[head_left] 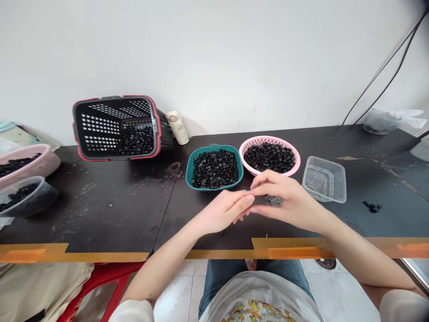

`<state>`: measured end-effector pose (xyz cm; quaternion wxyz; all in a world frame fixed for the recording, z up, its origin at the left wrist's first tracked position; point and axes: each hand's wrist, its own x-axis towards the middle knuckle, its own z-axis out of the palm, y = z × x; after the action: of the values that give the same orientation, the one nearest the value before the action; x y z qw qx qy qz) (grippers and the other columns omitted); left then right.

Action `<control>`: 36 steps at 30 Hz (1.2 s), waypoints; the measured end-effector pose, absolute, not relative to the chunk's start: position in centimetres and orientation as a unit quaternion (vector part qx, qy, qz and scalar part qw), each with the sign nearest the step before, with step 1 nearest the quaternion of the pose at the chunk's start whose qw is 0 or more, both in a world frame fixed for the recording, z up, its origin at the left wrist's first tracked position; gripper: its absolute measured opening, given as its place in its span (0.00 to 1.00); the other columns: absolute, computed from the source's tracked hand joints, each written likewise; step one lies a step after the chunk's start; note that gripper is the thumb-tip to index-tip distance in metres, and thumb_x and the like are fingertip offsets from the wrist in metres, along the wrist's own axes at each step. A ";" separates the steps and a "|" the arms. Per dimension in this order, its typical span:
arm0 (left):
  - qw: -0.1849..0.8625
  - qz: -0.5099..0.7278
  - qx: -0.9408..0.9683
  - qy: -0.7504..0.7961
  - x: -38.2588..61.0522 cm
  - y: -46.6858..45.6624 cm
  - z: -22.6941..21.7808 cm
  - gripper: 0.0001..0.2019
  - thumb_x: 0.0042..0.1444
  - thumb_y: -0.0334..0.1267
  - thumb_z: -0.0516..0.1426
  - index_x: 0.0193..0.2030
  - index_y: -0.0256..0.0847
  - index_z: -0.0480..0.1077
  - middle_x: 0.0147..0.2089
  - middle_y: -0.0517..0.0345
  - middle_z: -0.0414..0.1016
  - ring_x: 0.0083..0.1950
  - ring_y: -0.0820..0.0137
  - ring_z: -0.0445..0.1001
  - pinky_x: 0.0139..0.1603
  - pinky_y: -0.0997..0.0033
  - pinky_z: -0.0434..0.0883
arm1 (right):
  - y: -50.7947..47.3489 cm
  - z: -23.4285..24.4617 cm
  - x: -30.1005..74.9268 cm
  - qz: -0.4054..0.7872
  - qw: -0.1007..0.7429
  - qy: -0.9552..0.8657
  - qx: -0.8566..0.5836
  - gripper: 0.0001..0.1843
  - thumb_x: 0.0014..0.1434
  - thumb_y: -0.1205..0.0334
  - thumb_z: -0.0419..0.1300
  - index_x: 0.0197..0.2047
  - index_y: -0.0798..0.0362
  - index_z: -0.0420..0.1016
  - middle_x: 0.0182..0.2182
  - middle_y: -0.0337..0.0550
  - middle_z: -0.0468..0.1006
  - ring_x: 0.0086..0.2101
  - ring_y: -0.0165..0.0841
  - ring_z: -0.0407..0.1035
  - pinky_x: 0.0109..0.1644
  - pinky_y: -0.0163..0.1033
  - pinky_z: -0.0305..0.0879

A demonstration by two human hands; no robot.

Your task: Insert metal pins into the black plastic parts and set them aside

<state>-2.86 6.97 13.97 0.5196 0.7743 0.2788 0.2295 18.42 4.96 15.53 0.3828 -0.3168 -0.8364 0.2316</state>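
My left hand reaches in from the lower left, its fingertips meeting the fingertips of my right hand above the black tabletop. A small bunch of thin metal pins shows beneath my curled right fingers; I cannot tell whether they rest on the table or are held. Behind my hands stand a teal bowl and a pink perforated bowl, both heaped with small black ring-shaped parts. A clear plastic tray with some pins lies to the right of my right hand.
A black-and-red plastic basket lies on its side at the back, next to a white bottle. Two more bowls of black parts sit at the far left. Orange-and-tan tape lines the table's near edge; cables hang at the back right.
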 end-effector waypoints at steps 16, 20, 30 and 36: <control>0.108 0.115 0.843 0.515 -8.5 14.5 11.3 0.11 0.66 0.44 0.54 0.43 0.41 0.75 0.44 0.53 0.77 0.45 0.64 0.74 0.42 0.70 0.65 | 6.5 2.2 14.2 0.321 0.199 -0.813 -0.443 0.08 0.54 0.70 0.71 0.38 0.52 0.83 0.34 0.42 0.81 0.31 0.33 0.72 0.39 0.38 0.67; 0.160 0.043 0.855 0.491 -7.2 18.1 9.2 0.08 0.60 0.42 0.60 0.38 0.40 0.78 0.39 0.55 0.80 0.40 0.65 0.76 0.39 0.72 0.66 | 6.6 2.0 12.9 0.328 0.210 -0.811 -0.436 0.06 0.54 0.70 0.72 0.37 0.53 0.82 0.34 0.43 0.80 0.36 0.36 0.72 0.42 0.39 0.66; 0.188 0.037 0.849 0.493 -6.6 18.9 7.9 0.13 0.60 0.47 0.59 0.36 0.40 0.80 0.37 0.54 0.82 0.38 0.64 0.76 0.38 0.70 0.66 | 5.9 2.2 13.7 0.451 0.241 -0.732 -0.450 0.07 0.54 0.68 0.70 0.36 0.54 0.77 0.35 0.43 0.79 0.35 0.35 0.74 0.43 0.41 0.69; 0.191 0.047 0.846 0.495 -6.5 18.9 7.7 0.12 0.59 0.46 0.60 0.35 0.40 0.80 0.36 0.55 0.83 0.38 0.64 0.77 0.37 0.70 0.66 | 6.2 1.6 14.0 0.596 0.237 -0.637 -0.427 0.19 0.43 0.58 0.75 0.37 0.54 0.76 0.32 0.41 0.80 0.32 0.32 0.74 0.40 0.39 0.73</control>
<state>-6.52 18.90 7.68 0.1910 0.8463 0.4951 0.0472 14.04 6.19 1.59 0.2374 -0.4269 -0.6370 0.5964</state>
